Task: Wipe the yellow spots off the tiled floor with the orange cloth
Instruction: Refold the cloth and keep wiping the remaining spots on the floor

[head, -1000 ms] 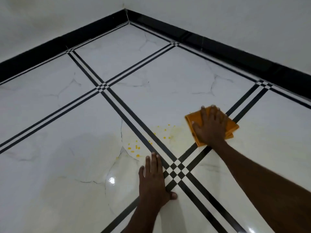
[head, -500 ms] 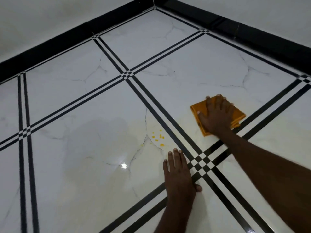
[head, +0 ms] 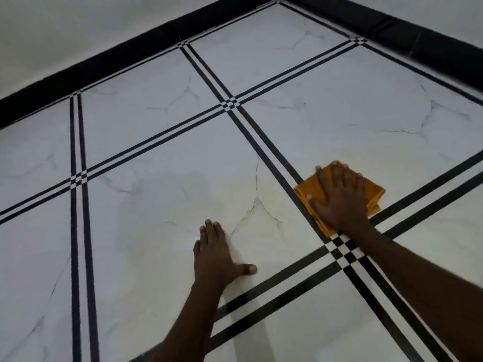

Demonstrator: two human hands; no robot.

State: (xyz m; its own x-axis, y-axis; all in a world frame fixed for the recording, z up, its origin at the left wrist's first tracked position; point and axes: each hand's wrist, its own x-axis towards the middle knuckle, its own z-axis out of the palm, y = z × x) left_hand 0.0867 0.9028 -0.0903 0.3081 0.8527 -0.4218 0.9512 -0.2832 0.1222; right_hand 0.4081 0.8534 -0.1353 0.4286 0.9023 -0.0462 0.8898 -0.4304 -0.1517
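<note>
1. We find the right hand [head: 339,202] spread flat, pressing the folded orange cloth [head: 376,194] onto the tiled floor [head: 156,178].
2. Left hand [head: 217,254] lies released, palm down, bracing.
3. One yellow spot [head: 248,211] shows between the hands.
4. We judge the cloth soft and light; palm pressure suits it.

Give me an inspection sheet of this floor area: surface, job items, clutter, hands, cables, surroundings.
Surface: glossy white marble-look tiled floor with double black stripes; a faint yellowish smear near the cracks-like veins.
Job's things: folded orange cloth flat on the floor, lying over a black stripe; one small yellow spot visible, apart from the cloth.
Clutter: nothing seen.
Hands: right hand flat on the cloth, fingers spread, pressing it; left hand flat on the bare tile, holding nothing.
Cables: nothing seen.
Surroundings: black skirting along two pale walls meeting in a corner.
</note>
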